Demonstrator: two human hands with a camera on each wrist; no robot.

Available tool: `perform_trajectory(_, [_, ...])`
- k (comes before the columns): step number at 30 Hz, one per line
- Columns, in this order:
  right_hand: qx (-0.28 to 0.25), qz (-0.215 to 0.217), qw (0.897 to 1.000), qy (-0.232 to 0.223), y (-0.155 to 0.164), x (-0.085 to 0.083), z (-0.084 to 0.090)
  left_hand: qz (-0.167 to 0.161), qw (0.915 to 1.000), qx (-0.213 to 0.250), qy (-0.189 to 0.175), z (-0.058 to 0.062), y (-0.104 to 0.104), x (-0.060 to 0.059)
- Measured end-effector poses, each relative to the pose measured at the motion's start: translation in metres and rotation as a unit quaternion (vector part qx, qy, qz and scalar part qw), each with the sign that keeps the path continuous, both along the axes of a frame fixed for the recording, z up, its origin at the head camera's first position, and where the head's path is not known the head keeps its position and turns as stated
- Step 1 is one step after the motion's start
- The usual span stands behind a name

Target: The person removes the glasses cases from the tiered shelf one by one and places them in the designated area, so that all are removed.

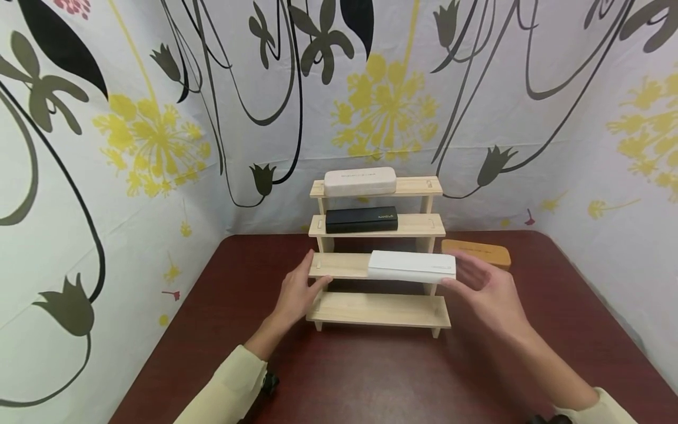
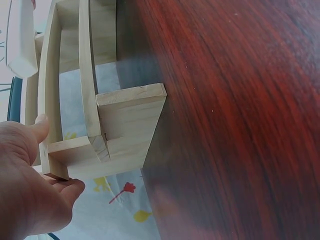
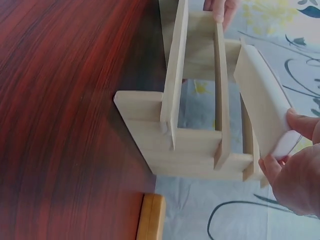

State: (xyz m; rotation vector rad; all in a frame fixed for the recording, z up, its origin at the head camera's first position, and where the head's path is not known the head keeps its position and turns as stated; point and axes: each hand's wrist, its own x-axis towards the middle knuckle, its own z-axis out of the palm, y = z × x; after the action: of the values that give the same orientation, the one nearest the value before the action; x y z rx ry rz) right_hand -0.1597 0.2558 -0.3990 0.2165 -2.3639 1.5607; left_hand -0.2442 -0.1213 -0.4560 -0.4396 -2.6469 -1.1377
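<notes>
A wooden tiered rack (image 1: 378, 310) stands on the table. My left hand (image 1: 296, 292) grips the left end of its second tier from the bottom, with the thumb (image 2: 41, 127) on one side of the board and fingers on the other. My right hand (image 1: 492, 294) pinches the right end of a long white glasses case (image 1: 410, 266). In the right wrist view the white case (image 3: 262, 95) slants over the rack, one end between thumb and fingers. Seen in the head view, it overlaps the right part of that same tier and juts past its right edge.
A black case (image 1: 361, 220) lies one tier higher, and a pale case (image 1: 360, 181) lies on the top tier. Behind the right hand, a tan case (image 1: 479, 253) sits on the dark red table (image 1: 381, 377). Flower-patterned cloth (image 1: 159, 229) hangs around the table's back and sides.
</notes>
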Motion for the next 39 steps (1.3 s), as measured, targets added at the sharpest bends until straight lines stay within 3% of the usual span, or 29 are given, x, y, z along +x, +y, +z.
perform_trajectory(11, [0.003, -0.022, 1.000, 0.022, 0.024, 0.013, -0.003, -0.006, 1.0000, 0.003, 0.000, 0.000, 0.000, 0.002])
perform_trajectory(39, [0.009, -0.090, 0.996, -0.012, 0.076, 0.035, -0.009, -0.001, 0.9999, 0.006, -0.009, 0.001, 0.000, 0.001])
